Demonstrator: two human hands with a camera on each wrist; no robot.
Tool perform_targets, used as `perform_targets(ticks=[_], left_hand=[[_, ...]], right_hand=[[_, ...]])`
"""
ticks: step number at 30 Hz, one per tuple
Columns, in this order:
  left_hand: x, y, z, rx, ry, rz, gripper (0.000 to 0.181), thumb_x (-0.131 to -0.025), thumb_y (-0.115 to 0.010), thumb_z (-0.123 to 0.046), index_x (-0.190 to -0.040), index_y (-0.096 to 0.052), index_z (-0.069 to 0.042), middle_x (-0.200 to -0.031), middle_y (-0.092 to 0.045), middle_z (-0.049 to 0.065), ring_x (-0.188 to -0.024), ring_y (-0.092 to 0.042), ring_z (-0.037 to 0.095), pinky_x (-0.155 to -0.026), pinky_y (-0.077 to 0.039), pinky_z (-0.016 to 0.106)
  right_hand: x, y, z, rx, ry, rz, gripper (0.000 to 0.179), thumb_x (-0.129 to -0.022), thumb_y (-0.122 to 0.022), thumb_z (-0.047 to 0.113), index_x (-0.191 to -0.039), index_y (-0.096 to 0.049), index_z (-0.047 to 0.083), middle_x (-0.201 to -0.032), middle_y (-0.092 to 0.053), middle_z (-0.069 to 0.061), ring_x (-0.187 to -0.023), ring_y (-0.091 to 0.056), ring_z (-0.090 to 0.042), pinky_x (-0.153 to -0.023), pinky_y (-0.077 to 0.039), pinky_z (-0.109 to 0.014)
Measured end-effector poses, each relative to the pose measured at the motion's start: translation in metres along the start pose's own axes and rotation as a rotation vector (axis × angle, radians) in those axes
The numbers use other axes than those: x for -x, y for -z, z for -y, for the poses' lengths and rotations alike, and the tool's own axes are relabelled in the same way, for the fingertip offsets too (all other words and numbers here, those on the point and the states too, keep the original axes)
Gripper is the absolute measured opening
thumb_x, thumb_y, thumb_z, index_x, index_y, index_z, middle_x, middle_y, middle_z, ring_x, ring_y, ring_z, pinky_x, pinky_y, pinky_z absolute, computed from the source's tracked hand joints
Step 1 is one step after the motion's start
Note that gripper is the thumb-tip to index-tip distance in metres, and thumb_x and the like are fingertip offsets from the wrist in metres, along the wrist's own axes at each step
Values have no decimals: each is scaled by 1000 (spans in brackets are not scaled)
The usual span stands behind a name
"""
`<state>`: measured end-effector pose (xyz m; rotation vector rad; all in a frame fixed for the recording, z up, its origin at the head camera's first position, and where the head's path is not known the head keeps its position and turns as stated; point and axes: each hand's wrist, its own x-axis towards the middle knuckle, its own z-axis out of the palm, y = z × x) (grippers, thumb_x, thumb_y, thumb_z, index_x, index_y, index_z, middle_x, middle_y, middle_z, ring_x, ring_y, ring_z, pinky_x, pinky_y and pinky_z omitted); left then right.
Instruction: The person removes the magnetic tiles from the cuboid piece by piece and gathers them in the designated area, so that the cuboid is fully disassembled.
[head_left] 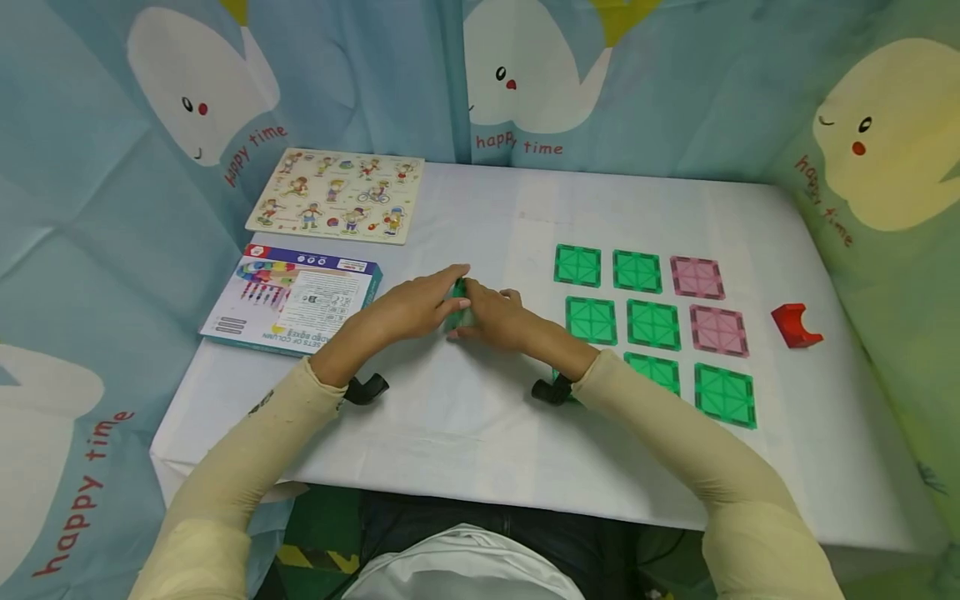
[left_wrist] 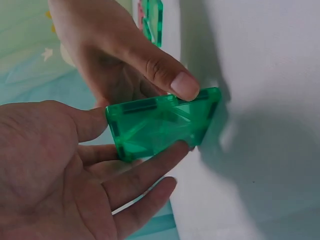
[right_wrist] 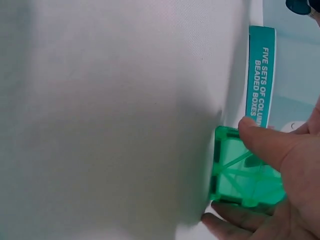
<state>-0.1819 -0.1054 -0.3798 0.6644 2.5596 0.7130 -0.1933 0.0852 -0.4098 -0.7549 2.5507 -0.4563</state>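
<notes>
Between the two hands is a translucent green square magnetic tile [left_wrist: 160, 125], held edge-on close over the white table. My left hand [head_left: 408, 307] grips it, thumb at one edge and fingers along the opposite edge in the left wrist view. From the other side my right hand [head_left: 491, 317] holds the same tile; its thumb lies on the upper edge in the left wrist view. The right wrist view shows the tile's face [right_wrist: 232, 170] partly covered by the right thumb. Right of the hands lie rows of flat green tiles [head_left: 637, 271] and pink tiles [head_left: 697, 277].
A puzzle board [head_left: 337, 196] with cartoon figures lies at the back left. In front of it is a printed toy box [head_left: 292, 292]. A red arched block [head_left: 797, 325] sits near the right edge. Patterned curtains [head_left: 360, 75] surround the white table [head_left: 435, 450]. The right forearm overlaps some tiles.
</notes>
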Motion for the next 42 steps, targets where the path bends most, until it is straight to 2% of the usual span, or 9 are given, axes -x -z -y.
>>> perform_targets(ticks=[5, 10, 18, 24, 30, 33, 36, 42], left_hand=[[2, 0, 1, -8, 11, -15, 66, -114, -46, -40, -168, -24, -10, -171, -34, 14, -155, -37, 35, -124, -35, 53], [4, -5, 8, -15, 35, -32, 67, -114, -48, -38, -169, -23, -10, -172, -30, 13, -157, -33, 34, -126, -32, 52], [9, -16, 19, -27, 63, -15, 66, -115, -43, -38, -169, -21, -8, -173, -27, 14, -160, -26, 32, -129, -24, 49], [14, -18, 23, -35, 62, -1, 62, -115, -43, -35, -168, -26, -5, -171, -31, 17, -159, -28, 34, -129, -25, 50], [19, -16, 24, -36, 54, -14, 61, -115, -44, -34, -167, -28, -5, -170, -32, 19, -159, -29, 36, -129, -25, 52], [20, -15, 24, -29, 49, -18, 61, -115, -44, -34, -167, -28, -5, -170, -33, 19, -159, -29, 37, -129, -25, 53], [20, -16, 24, -21, 46, -23, 62, -115, -45, -34, -167, -29, -5, -169, -33, 20, -158, -30, 37, -128, -25, 53], [20, -18, 26, -24, 47, -25, 65, -113, -48, -37, -167, -28, -6, -170, -32, 20, -158, -29, 37, -128, -25, 53]], right_hand=[[2, 4, -8, -70, 23, 10, 86, -101, -71, 46, -161, -25, 3, -160, -44, -14, -150, -43, -33, -116, -32, -66], [12, 7, -21, -79, 0, -42, 90, -98, -77, 42, -164, -28, 4, -160, -39, -20, -148, -40, -36, -113, -37, -63], [50, 3, -42, -87, -14, -191, 84, -90, -86, 34, -158, -46, 5, -146, -45, -22, -128, -46, -37, -104, -43, -55], [82, -16, -51, -1, 49, -234, 84, -86, -90, 39, -152, -53, 3, -131, -53, -19, -115, -51, -34, -98, -41, -53], [97, -26, -50, 25, 69, -268, 76, -84, -92, 41, -143, -56, 8, -120, -57, -15, -111, -54, -33, -100, -38, -55], [99, -27, -50, 56, 69, -268, 64, -84, -92, 41, -132, -61, 11, -121, -58, -15, -115, -54, -35, -100, -38, -57], [100, -27, -50, 81, 66, -260, 59, -83, -92, 42, -126, -64, 12, -128, -57, -17, -119, -53, -38, -95, -40, -56], [101, -29, -52, 65, 35, -251, 62, -80, -93, 45, -126, -62, 17, -140, -51, -20, -125, -49, -40, -91, -40, -54]])
